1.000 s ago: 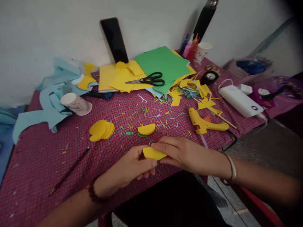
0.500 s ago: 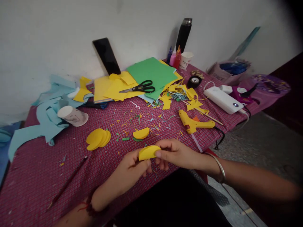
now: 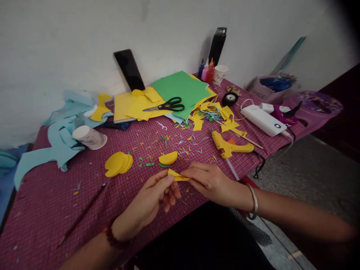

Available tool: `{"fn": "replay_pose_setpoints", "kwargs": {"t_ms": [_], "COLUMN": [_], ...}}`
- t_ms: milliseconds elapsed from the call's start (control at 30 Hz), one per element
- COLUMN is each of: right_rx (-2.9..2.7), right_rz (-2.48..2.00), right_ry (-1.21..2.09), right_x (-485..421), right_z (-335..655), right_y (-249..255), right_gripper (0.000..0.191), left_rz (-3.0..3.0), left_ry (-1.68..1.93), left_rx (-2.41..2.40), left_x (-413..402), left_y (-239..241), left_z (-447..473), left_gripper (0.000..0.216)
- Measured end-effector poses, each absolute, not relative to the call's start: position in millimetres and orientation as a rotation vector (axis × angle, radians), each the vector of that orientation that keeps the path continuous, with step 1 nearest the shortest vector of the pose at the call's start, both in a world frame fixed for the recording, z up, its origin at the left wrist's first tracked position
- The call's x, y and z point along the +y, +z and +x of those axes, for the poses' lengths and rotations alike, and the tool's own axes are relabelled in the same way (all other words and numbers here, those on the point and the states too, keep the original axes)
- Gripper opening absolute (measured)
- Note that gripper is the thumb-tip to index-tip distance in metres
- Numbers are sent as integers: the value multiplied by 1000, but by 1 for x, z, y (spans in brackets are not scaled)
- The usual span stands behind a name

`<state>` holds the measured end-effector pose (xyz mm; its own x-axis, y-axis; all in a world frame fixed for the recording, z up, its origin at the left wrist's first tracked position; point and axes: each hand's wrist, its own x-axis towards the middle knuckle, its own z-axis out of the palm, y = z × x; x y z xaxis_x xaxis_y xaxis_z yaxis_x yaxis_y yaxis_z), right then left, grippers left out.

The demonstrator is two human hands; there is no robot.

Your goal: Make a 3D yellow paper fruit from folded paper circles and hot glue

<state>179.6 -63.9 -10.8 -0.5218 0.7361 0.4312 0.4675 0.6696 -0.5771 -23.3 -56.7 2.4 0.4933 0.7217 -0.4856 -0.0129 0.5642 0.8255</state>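
Observation:
Both my hands pinch a small folded yellow paper piece (image 3: pixel 176 175) just above the red checked tablecloth (image 3: pixel 47 210). My left hand (image 3: pixel 153 197) grips its left end between thumb and fingers. My right hand (image 3: pixel 209 180), with a metal bangle on the wrist, grips its right end. A folded yellow half circle (image 3: pixel 168 158) lies on the cloth just beyond the hands. Further left sits a stack of yellow paper circles (image 3: pixel 118 163).
A yellow glue gun (image 3: pixel 229 146), black scissors (image 3: pixel 165 105) on green and yellow sheets, a tipped paper cup (image 3: pixel 88 137), a pencil (image 3: pixel 83 213), light blue paper scraps (image 3: pixel 53 144), a white power bank (image 3: pixel 263 120), a phone against the wall (image 3: pixel 129 70) and bottles at the back.
The yellow piece, a rounded half circle before, now looks flatter and narrower between the fingers. The hands shifted slightly; the camera view tilted a little.

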Motion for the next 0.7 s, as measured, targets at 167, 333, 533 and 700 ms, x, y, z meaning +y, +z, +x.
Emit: {"fn": "replay_pose_setpoints", "kwargs": {"t_ms": [167,333,533,700], "right_rx": [-2141,-1926,-1332,-1088], "right_rz": [-978,-1087,-1120,-1096], "right_ry": [842,1205,1704,1863], "right_x": [-69,-75,-67,-59], "right_z": [173,168,171,176], "right_y": [-8,-4,-11,-14], "right_gripper": [20,33,17,26], "left_rz": [926,1059,1234,1108], "left_ry": [510,497,458,465], "left_rx": [981,991,1016,1028], "left_x": [-56,-59,-60,-54], "left_y": [-1,-1,1,-6], "left_z": [-22,-21,-27,-28], "left_gripper": [18,21,16,16]}}
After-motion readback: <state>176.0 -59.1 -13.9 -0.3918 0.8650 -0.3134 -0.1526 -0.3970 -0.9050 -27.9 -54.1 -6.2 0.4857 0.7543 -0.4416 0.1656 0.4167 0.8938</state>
